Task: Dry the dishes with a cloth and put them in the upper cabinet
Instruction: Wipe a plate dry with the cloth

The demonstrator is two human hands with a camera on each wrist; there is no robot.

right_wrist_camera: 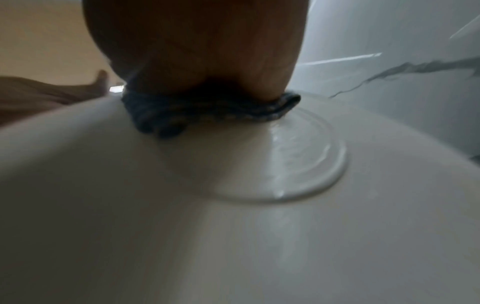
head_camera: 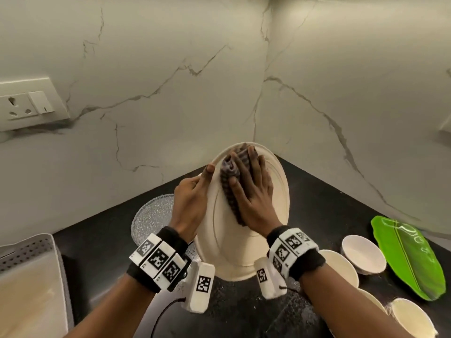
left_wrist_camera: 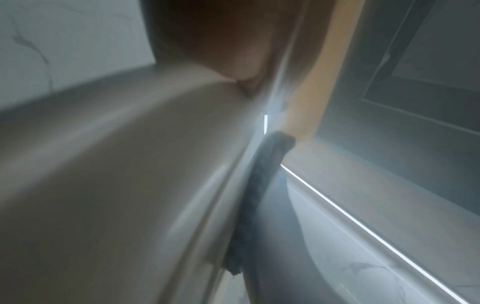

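Note:
In the head view a cream plate is held tilted on edge above the black counter. My left hand grips its left rim, thumb on the face and fingers behind. My right hand lies flat on the plate's face and presses a dark checked cloth against it with straight fingers. The left wrist view shows the plate's back and the cloth's edge. From the right wrist camera, the cloth is bunched under my palm on the plate, which has a wet sheen.
A textured glass plate lies on the counter below the left hand. White bowls and a green leaf-shaped dish sit at the right. A grey perforated tray stands at the left. Marble walls meet in a corner behind, with a socket.

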